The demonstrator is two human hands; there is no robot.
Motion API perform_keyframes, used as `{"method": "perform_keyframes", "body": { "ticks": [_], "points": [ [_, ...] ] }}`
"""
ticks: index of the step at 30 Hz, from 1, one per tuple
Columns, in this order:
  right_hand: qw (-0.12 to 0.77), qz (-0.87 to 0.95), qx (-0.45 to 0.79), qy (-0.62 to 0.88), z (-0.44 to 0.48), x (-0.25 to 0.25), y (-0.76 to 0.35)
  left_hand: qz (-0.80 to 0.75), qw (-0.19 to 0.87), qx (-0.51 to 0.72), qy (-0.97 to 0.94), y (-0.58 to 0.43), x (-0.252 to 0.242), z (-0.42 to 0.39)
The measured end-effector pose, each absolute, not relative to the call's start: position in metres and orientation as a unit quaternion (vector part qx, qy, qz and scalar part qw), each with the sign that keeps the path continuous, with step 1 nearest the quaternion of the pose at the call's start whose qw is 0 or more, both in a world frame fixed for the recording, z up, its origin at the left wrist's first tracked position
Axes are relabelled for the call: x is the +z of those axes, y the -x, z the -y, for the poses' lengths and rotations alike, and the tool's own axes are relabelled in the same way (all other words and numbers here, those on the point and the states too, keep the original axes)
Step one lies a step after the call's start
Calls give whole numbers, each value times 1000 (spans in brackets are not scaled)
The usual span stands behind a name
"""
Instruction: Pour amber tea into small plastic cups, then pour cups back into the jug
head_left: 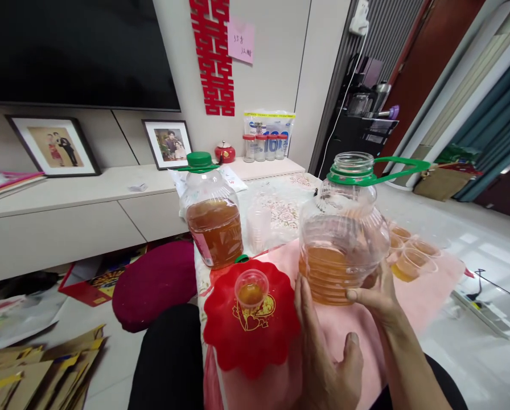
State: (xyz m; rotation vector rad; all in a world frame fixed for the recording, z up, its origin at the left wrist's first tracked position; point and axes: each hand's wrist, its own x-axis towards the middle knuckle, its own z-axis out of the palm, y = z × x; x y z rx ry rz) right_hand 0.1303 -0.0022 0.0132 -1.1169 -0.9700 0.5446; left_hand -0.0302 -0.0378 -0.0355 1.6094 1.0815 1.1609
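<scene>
A large clear plastic jug (pixel 344 239) stands uncapped before me, its green handle (pixel 402 169) swung out to the right. Amber liquid fills its lower part. My right hand (pixel 381 299) grips the jug's lower right side, thumb across the front. Along the lower left side lies my left hand (pixel 329 361), fingers stretched out against the jug, thumb apart. Just left of that hand is a red scalloped plate (pixel 255 356), bearing a small clear cup (pixel 252 289) with some amber liquid. A second jug (pixel 216 228), green-capped and fuller, stands behind the plate.
Several clear cups (pixel 415 256) of amber liquid stand at the right on the pink table cover (pixel 434 290). Stacked clear cups (pixel 259 225) are behind the plate. Lidded jars (pixel 266 149) line the cabinet (pixel 88 193). A maroon stool (pixel 156 285) and folded cardboard (pixel 45 370) lie left.
</scene>
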Motion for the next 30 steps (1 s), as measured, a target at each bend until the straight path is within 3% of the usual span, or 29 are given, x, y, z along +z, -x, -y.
{"method": "perform_keyframes", "body": {
  "ticks": [14, 23, 30],
  "points": [
    [709, 396, 354, 464, -14, -5, -124, -452, 514, 402, -608, 35, -21, 25],
    [679, 382, 445, 442, -5, -10, -124, -446, 517, 419, -598, 33, -34, 24],
    [676, 412, 447, 416, -7, -9, -128, -433, 491, 430, -622, 41, -43, 20]
  ]
}}
